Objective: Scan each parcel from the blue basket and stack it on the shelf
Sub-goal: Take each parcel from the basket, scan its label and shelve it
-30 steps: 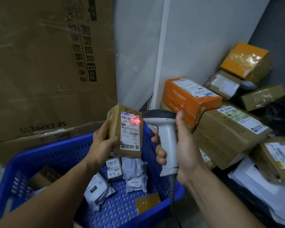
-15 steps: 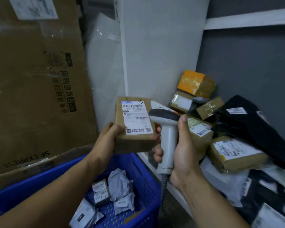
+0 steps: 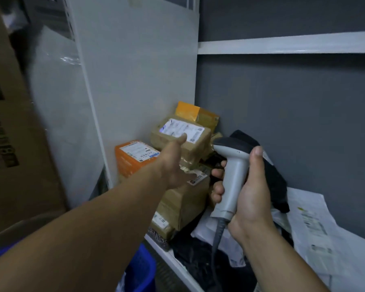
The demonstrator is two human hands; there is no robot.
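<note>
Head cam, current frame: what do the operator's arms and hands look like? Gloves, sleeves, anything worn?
No gloves on the left hand or right hand; no rings, watch or wristband visible. The left forearm and right forearm are bare to the frame edge, no sleeve in view.

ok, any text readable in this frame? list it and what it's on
No text can be read in full.
Large cardboard box: dark printed characters, blurred, unreadable.
Top brown parcel: white label, print too blurred.
Orange box: label print too small.
Low brown parcel: label and tape lettering blurred.
White mailer: label smeared.
Scanner: no marking visible.
</note>
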